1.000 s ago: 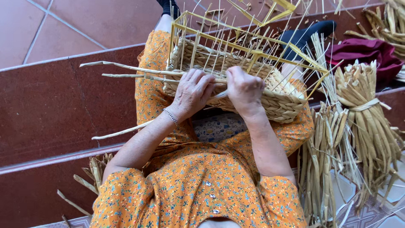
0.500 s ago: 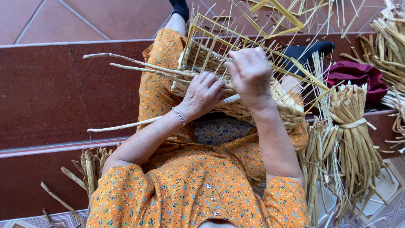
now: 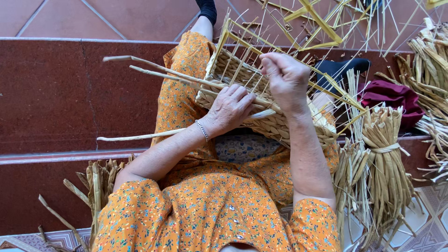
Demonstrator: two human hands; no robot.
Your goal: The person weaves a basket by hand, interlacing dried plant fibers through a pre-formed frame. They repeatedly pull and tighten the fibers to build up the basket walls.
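A half-woven straw basket (image 3: 242, 74) rests on my lap, with thin upright stakes rising from its rim. My left hand (image 3: 229, 108) presses on the near side of the basket and grips long flat straw strands (image 3: 158, 74) that stick out to the left. Above the basket's rim, my right hand (image 3: 285, 79) is raised with its fingers pinched on a straw strand among the stakes. I wear an orange flowered dress and a thin bracelet on the left wrist.
A tied bundle of dried straw (image 3: 387, 168) stands at my right, with more bundles (image 3: 429, 60) behind it. A dark red cloth (image 3: 392, 95) lies beside them. Loose straw (image 3: 95, 182) lies at my left on the red tiled step (image 3: 51, 93).
My right hand has lifted from the basket's side up to the stakes, pulling a strand. The left hand has stayed on the basket. The view has shifted slightly.
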